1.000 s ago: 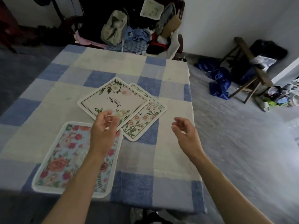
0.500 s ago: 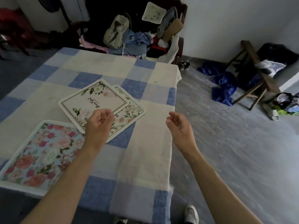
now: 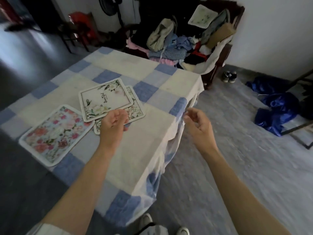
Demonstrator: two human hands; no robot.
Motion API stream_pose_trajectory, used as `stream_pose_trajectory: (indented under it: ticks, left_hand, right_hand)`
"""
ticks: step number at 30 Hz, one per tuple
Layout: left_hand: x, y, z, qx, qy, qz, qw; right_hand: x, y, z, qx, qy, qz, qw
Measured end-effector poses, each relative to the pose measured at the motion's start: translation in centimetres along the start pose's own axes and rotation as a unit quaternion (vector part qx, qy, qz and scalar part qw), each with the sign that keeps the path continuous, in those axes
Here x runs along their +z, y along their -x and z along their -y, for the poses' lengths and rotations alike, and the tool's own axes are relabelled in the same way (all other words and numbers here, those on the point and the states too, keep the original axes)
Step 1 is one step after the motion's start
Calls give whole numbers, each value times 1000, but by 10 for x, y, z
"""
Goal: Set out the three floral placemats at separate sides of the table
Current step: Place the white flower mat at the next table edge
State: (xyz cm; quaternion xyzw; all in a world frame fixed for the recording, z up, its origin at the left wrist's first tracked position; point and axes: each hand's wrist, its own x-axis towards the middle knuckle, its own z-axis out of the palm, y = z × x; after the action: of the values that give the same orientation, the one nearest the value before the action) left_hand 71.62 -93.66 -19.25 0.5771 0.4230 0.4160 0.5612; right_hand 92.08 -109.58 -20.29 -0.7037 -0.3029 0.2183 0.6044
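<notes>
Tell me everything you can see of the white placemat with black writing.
The white placemat is roughly square with rounded corners, a thin dark border line, leaf-and-flower corners and black script. It looks like fabric. It lies flat and turned askew on the checked tablecloth, overlapping a second floral mat. Nothing grips it; the left hand hovers by its near edge.

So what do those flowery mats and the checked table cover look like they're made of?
Pink floral placemat: matte, flat, with a pale stitched-looking border, probably fabric. White scripted placemat: smooth, lies stiffly flat, maybe coated cloth or plastic. Checked tablecloth: soft woven cloth, since it drapes in folds at the corner.
</notes>
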Motion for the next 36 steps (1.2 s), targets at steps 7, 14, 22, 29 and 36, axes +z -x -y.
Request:
stream_pose_trajectory:
  ticks: [7,14,22,29,36]
  left_hand:
    - [4,-15,14,-22,15,-74,997]
    - [16,-87,47,-41,50,-138,988]
    - [7,-148,48,-48,39,-206,977]
    - [2,-190,68,-71,23,-308,948]
    - [38,-236,78,-103,-14,-420,902]
  right_hand:
    - [24,-53,-1,-20,11,82,996]
    - [54,-127,-3,-31,59,126,990]
    - [114,-213,8,-58,39,188,980]
    - [189,-291,-2,-51,-2,325,944]
    - [227,-398,-19,-23,-47,442,895]
